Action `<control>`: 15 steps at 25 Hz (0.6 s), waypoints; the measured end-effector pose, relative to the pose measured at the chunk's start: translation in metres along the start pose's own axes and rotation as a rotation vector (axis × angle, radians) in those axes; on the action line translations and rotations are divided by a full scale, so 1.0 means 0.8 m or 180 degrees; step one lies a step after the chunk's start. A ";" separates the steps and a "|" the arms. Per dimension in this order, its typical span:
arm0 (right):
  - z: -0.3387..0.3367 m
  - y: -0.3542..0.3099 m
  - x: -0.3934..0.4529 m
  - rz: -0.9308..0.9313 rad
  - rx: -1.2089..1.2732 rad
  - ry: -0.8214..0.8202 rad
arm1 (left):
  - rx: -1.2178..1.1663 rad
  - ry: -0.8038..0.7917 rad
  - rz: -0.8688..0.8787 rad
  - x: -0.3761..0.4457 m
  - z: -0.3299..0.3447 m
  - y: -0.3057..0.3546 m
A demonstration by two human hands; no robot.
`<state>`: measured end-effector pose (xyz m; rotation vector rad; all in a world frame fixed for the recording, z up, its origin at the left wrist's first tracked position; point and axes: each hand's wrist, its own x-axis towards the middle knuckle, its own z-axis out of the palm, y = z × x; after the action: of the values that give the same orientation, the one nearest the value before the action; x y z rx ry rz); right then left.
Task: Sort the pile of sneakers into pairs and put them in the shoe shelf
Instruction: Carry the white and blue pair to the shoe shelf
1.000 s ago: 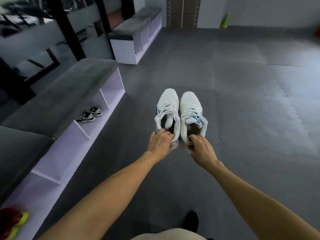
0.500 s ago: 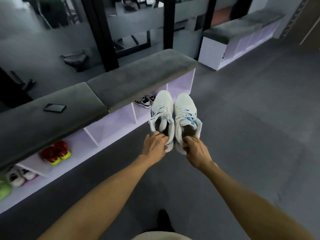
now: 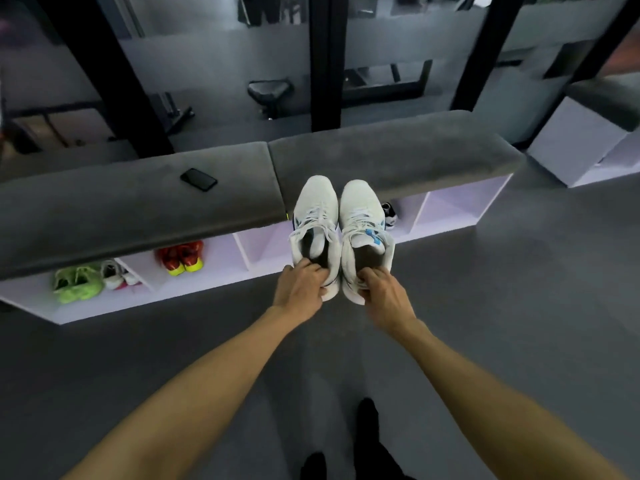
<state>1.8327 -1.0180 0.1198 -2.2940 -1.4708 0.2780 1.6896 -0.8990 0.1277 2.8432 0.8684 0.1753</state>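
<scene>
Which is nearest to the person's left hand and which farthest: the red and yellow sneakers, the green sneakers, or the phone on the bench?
From the left hand, in the head view:
1. Red and yellow sneakers, in the shelf compartment just to its left.
2. Phone, up on the grey bench top, left of the hand.
3. Green sneakers, in the far-left compartment.

No text or brand seems readable on anything here.
</scene>
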 end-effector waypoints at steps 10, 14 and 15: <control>0.059 0.008 0.143 -0.0602 0.0049 -0.0509 | 0.0020 -0.0014 -0.0873 0.065 0.034 -0.076; 0.131 0.030 0.174 -0.0662 -0.0001 -0.0587 | -0.0025 -0.0061 -0.0980 0.077 0.102 -0.114; 0.154 0.038 0.184 -0.0668 -0.0013 -0.0647 | -0.0043 -0.0123 -0.1023 0.081 0.124 -0.125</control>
<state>1.8744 -0.8689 0.0022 -2.1429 -1.7972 0.4574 1.7050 -0.7930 0.0154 2.6374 1.2905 0.0839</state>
